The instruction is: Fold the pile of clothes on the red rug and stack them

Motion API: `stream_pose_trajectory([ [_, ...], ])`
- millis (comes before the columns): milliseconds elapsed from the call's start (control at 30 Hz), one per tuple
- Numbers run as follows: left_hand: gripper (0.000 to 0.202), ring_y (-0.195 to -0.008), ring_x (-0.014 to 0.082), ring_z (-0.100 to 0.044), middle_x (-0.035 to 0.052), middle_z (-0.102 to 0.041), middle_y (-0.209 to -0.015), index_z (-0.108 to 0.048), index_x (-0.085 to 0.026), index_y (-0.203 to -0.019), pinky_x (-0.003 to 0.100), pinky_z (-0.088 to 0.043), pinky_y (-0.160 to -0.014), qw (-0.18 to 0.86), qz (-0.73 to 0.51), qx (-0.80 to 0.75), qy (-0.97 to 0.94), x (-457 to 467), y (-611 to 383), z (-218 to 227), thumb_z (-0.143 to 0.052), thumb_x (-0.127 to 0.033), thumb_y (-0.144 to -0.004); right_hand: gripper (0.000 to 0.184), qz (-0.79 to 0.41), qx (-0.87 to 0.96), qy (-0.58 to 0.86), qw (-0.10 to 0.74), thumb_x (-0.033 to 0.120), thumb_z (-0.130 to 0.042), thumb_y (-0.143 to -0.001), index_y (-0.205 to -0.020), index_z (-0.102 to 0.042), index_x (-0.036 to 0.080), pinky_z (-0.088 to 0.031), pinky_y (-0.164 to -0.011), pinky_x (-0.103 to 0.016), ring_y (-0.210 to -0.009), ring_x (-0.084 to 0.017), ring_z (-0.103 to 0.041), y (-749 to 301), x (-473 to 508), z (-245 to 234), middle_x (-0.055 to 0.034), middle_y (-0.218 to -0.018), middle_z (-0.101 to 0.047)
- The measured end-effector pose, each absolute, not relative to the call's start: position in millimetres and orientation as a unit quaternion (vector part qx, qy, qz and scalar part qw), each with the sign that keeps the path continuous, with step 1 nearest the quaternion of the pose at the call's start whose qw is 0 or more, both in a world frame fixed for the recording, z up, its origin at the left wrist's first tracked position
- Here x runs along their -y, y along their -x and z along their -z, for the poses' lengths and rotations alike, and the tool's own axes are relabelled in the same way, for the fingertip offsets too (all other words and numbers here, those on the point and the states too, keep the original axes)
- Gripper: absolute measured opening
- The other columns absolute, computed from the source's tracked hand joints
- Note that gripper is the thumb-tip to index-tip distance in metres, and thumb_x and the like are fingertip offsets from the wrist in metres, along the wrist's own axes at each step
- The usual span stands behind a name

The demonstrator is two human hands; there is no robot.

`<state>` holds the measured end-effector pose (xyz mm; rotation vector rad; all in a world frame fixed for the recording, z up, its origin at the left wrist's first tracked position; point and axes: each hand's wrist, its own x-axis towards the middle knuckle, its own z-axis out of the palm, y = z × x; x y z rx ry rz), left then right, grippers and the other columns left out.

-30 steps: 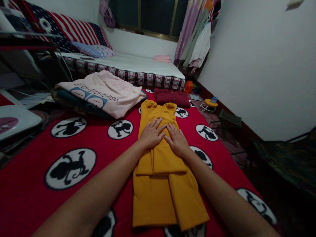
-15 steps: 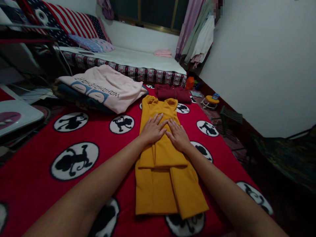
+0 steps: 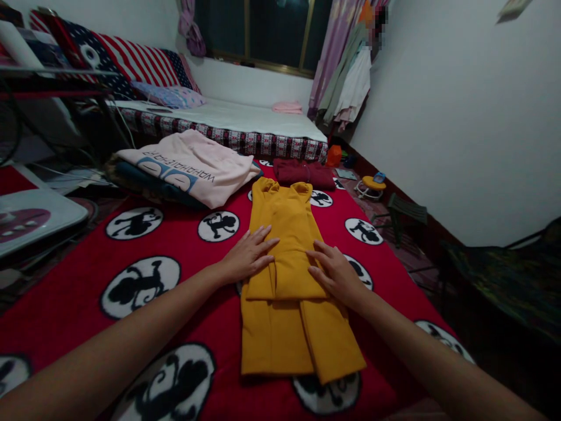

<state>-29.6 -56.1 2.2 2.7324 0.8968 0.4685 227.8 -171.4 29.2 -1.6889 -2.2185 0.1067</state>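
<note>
- Red blanket [image 3: 228,333] with black figures in white circles, spread flat beneath everything inspected
- Yellow garment [image 3: 291,275] lying lengthwise on the blanket, directly ahead of the person; two flat lengths nearest, a straight folded edge across them, gathered ends farthest away
- Right hand [image 3: 339,275] at the garment's right edge, fingers apart and slightly bent over the cloth; hand open, no cloth seen pinched in it
- Left hand [image 3: 246,255] at the left edge, palm down, fingers extended and a little spread, tips over the cloth; open, no hold observed
- Whether either palm presses on anything: cannot tell
- Pale pink top [image 3: 197,161] with lettering and a blue print, beyond and left of the garment, heaped on darker cloth
- Dark red garment [image 3: 302,174], folded, just beyond the yellow one's gathered ends
- Yellow-topped stool [image 3: 372,184] on the floor to the right, a small blue item upon it
- Bed [image 3: 245,117] at the far side, bearing a pillow [image 3: 173,96] and a folded pink cloth [image 3: 287,107]
- Window [image 3: 272,35] behind the bed, dark
</note>
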Motion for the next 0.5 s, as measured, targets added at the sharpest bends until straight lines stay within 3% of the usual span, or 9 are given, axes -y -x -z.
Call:
stream_pose_trajectory([
  [167, 0.038, -0.136, 0.0264, -0.039, 0.0159, -0.041, -0.146, -0.064, -0.016, -0.12, 0.045, -0.033, -0.111, 0.194, -0.265, -0.302, -0.895, 70, 31, -12, -0.052, -0.035, -0.09, 0.072, -0.07, 0.858, 0.486, 0.151, 0.055, -0.068, -0.075, -0.136, -0.051, 0.02, -0.037, -0.105, -0.047, -0.132, -0.031, -0.039, -196, 190, -48, -0.016, -0.147, -0.04],
  [200, 0.035, -0.133, 0.0256, -0.042, 0.0147, -0.045, -0.144, -0.066, -0.017, -0.116, 0.043, -0.035, -0.11, 0.211, -0.281, -0.299, -0.887, 74, 30, -16, -0.053, -0.035, -0.089, 0.071, -0.076, 0.869, 0.468, 0.139, 0.053, -0.069, -0.074, -0.135, -0.052, 0.021, -0.036, -0.106, -0.046, -0.133, -0.032, -0.038, -193, 189, -50, -0.0154, -0.148, -0.039],
  [267, 0.031, -0.129, 0.0241, -0.048, 0.0124, -0.053, -0.137, -0.069, -0.017, -0.109, 0.041, -0.037, -0.109, 0.246, -0.3, -0.289, -0.875, 81, 29, -25, -0.052, -0.035, -0.089, 0.051, -0.093, 0.868, 0.466, 0.145, 0.039, -0.064, -0.08, -0.128, -0.058, 0.022, -0.038, -0.103, -0.043, -0.13, -0.03, -0.044, -191, 181, -51, -0.0129, -0.144, -0.047],
  [367, 0.031, -0.122, 0.0231, -0.054, 0.0103, -0.062, -0.126, -0.07, -0.018, -0.108, 0.038, -0.041, -0.106, 0.296, -0.303, -0.269, -0.865, 90, 27, -38, -0.052, -0.037, -0.09, 0.031, -0.164, 0.795, 0.54, 0.224, 0.023, -0.05, -0.083, -0.107, -0.07, 0.02, -0.048, -0.082, -0.031, -0.096, -0.022, -0.064, -201, 159, -49, -0.0061, -0.106, -0.071],
  [433, 0.033, -0.119, 0.0224, -0.056, 0.0097, -0.064, -0.123, -0.066, -0.018, -0.115, 0.037, -0.042, -0.104, 0.317, -0.305, -0.255, -0.861, 95, 26, -43, -0.052, -0.036, -0.091, 0.028, -0.24, 0.711, 0.59, 0.299, 0.025, -0.046, -0.083, -0.091, -0.071, 0.016, -0.045, -0.061, -0.024, -0.069, -0.017, -0.062, -210, 142, -46, -0.0013, -0.077, -0.07],
  [500, 0.035, -0.119, 0.0216, -0.056, 0.0098, -0.062, -0.125, -0.062, -0.018, -0.121, 0.036, -0.043, -0.104, 0.321, -0.315, -0.25, -0.858, 98, 26, -45, -0.053, -0.034, -0.091, 0.026, -0.318, 0.635, 0.606, 0.359, 0.03, -0.046, -0.08, -0.079, -0.068, 0.014, -0.037, -0.049, -0.02, -0.056, -0.012, -0.054, -216, 129, -42, 0.0017, -0.063, -0.063],
])
